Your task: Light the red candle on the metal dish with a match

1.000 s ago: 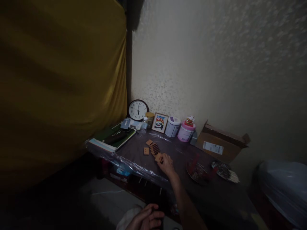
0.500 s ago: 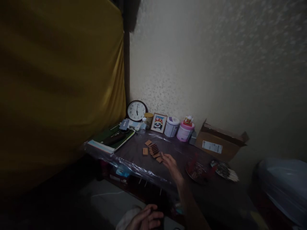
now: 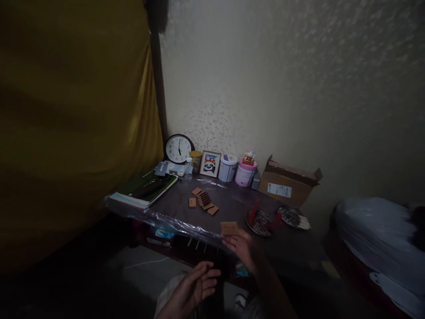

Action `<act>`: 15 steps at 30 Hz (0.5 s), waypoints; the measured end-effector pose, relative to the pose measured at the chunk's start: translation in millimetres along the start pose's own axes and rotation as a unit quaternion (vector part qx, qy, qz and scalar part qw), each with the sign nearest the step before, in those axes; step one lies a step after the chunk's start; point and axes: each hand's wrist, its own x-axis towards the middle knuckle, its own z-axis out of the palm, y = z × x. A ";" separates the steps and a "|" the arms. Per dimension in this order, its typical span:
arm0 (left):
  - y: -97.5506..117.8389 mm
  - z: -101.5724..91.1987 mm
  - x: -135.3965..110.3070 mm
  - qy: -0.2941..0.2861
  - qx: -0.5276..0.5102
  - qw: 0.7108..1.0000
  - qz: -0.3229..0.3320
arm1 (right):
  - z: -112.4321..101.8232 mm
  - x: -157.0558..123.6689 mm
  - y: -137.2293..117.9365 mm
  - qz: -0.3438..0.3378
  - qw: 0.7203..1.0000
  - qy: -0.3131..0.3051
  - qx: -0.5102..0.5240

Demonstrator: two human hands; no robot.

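Note:
My right hand [image 3: 241, 246] holds a flat tan rectangular piece [image 3: 229, 228] by its lower right side, near the table's front edge. I cannot tell whether the piece is a small box or a block. Beyond it, a row of similar tan pieces with dark sides [image 3: 204, 198] leans together on the table. One single piece [image 3: 192, 202] lies flat to their left, with small marks on its face. Low in the view, in front of the table, my left hand [image 3: 202, 283] is open and holds nothing, its fingers apart.
Dark table [image 3: 179, 212] under clear plastic. Along the back stand a clock [image 3: 179, 149], a framed panda picture [image 3: 210, 164], two tubs [image 3: 227, 168] and a cardboard box [image 3: 287, 181]. Right of the pieces are a plate with red items [image 3: 260, 223] and another plate [image 3: 289, 216]. Books [image 3: 149, 190] lie left.
My right hand has drawn back from the row toward me, bringing a tan piece with it. My left hand has risen slightly into view. The whole scene has shifted left and slightly up.

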 end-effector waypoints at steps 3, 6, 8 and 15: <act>11.0 25.3 -1.9 -0.008 0.015 1.000 0.027 | 1.6 -18.5 -7.2 -0.042 0.997 0.003 -0.062; 19.5 45.1 -2.5 -0.003 0.007 0.999 0.047 | 8.0 -41.7 -18.1 -0.162 0.955 -0.004 -0.246; 22.3 55.5 -2.3 -0.017 -0.014 0.999 0.047 | 13.6 -56.2 -22.8 -0.243 0.891 -0.015 -0.384; 10.1 74.3 -0.7 -0.083 -0.041 0.995 0.026 | 24.6 -81.6 -17.0 -0.275 0.806 -0.028 -0.523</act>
